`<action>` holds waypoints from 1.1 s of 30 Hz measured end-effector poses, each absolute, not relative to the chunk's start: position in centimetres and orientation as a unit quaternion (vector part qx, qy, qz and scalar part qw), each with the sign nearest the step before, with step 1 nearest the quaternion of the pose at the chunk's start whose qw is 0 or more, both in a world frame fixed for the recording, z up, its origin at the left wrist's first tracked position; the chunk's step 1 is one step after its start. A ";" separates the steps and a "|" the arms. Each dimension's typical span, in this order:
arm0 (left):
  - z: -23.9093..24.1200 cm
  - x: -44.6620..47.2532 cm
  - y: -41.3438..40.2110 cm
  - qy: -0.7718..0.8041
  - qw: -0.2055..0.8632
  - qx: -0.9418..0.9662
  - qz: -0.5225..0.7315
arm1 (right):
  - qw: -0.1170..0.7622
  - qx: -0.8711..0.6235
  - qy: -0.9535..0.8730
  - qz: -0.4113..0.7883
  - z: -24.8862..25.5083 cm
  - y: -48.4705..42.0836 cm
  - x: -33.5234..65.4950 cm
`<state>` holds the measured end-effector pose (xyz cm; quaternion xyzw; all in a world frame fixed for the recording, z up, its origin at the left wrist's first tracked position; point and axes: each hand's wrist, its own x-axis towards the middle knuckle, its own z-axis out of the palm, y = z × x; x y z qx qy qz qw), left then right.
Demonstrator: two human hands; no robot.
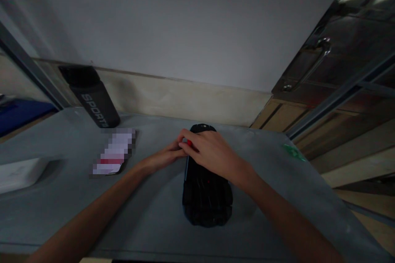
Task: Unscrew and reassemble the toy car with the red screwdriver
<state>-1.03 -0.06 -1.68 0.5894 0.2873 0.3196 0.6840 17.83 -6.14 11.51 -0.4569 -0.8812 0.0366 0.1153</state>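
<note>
A black, long-bodied object [207, 197] with rounded ends lies on the grey table in front of me. It looks like a toy car with its dark underside up, though the dim light hides detail. My right hand [212, 150] reaches over its far half, thumb and forefinger closed around a small red piece [189, 142]. From the left, my left hand [166, 157] comes up against the object's side, with its fingertips bunched near the red piece. The right hand partly covers those fingertips, so what they grip is hidden.
A dark sports bottle [95, 100] stands against the wall at the back left. A phone [115, 152] with a blurred screen lies nearer, and a white object [21, 174] sits at the far left. Green plastic scrap [293, 152] lies by the table's right edge.
</note>
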 end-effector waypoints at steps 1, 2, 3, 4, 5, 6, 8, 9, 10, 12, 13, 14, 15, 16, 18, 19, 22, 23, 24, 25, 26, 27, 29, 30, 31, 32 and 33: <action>-1.6 -1.0 -0.1 0.291 0.684 0.588 0.319 | 0.114 -0.466 -0.877 0.032 11.5 -6.2 17.8; -1.5 -1.0 -0.2 0.295 0.683 0.587 0.319 | 0.116 -0.473 -0.873 0.029 11.6 -6.3 17.7; -1.4 -1.0 -0.2 0.300 0.682 0.585 0.320 | 0.119 -0.476 -0.871 0.029 11.6 -6.4 17.7; -1.3 -1.0 -0.3 0.303 0.684 0.581 0.320 | 0.124 -0.474 -0.871 0.031 11.7 -6.5 17.7; -1.2 -1.0 -0.4 0.303 0.688 0.577 0.320 | 0.127 -0.468 -0.874 0.037 11.7 -6.6 17.7; -1.1 -1.0 -0.4 0.302 0.692 0.574 0.318 | 0.128 -0.459 -0.878 0.044 11.7 -6.6 17.7; -1.1 -0.9 -0.4 0.302 0.696 0.570 0.314 | 0.127 -0.445 -0.885 0.050 11.7 -6.6 17.7; -1.1 -0.9 -0.4 0.304 0.696 0.569 0.315 | 0.124 -0.445 -0.885 0.048 11.6 -6.5 17.7; -1.2 -0.9 -0.4 0.305 0.695 0.568 0.317 | 0.120 -0.450 -0.884 0.043 11.6 -6.4 17.7; -1.2 -1.0 -0.4 0.301 0.695 0.569 0.321 | 0.112 -0.466 -0.877 0.028 11.5 -6.3 17.7; -1.2 -1.0 -0.3 0.295 0.697 0.570 0.321 | 0.109 -0.475 -0.873 0.019 11.5 -6.3 17.7; -1.2 -1.0 -0.3 0.289 0.700 0.570 0.320 | 0.109 -0.479 -0.871 0.013 11.5 -6.4 17.8; -1.2 -1.0 -0.3 0.283 0.703 0.569 0.317 | 0.115 -0.478 -0.871 0.009 11.6 -6.5 17.8; -1.3 -1.1 -0.3 0.281 0.705 0.570 0.315 | 0.126 -0.471 -0.873 0.008 11.6 -6.5 17.9; -1.4 -1.1 -0.2 0.284 0.699 0.576 0.315 | 0.147 -0.448 -0.882 0.015 11.7 -6.8 17.8; -1.5 -1.1 -0.1 0.289 0.690 0.582 0.318 | 0.150 -0.438 -0.886 0.019 11.6 -6.8 17.7; -1.7 -1.2 0.0 0.301 0.663 0.604 0.324 | 0.137 -0.462 -0.876 0.005 11.1 -6.8 16.9; -1.8 -1.2 0.1 0.300 0.660 0.608 0.324 | 0.134 -0.486 -0.864 -0.006 10.8 -6.6 16.5; -1.9 -1.2 0.2 0.295 0.661 0.610 0.323 | 0.136 -0.512 -0.848 -0.015 10.4 -6.4 16.1; -2.0 -1.2 0.3 0.289 0.665 0.609 0.322 | 0.143 -0.534 -0.833 -0.019 10.1 -6.1 15.9; -2.1 -1.2 0.4 0.280 0.676 0.604 0.317 | 0.157 -0.550 -0.820 -0.018 9.8 -5.7 15.9; -2.3 -1.2 0.5 0.272 0.688 0.596 0.313 | 0.179 -0.558 -0.811 -0.007 9.5 -5.3 16.1; -2.5 -1.2 0.7 0.264 0.706 0.581 0.306 | 0.240 -0.560 -0.792 0.033 9.0 -4.7 17.5; -2.6 -1.2 0.8 0.258 0.710 0.577 0.310 | 0.271 -0.571 -0.774 0.050 8.7 -4.5 18.7; -2.7 -1.2 0.9 0.253 0.710 0.579 0.312 | 0.303 -0.591 -0.746 0.057 8.4 -4.5 20.2; -2.8 -1.2 1.0 0.254 0.703 0.585 0.315 | 0.326 -0.618 -0.713 0.053 7.9 -4.5 21.9; -2.9 -1.2 1.1 0.260 0.692 0.594 0.318 | 0.328 -0.652 -0.682 0.043 7.3 -4.6 23.6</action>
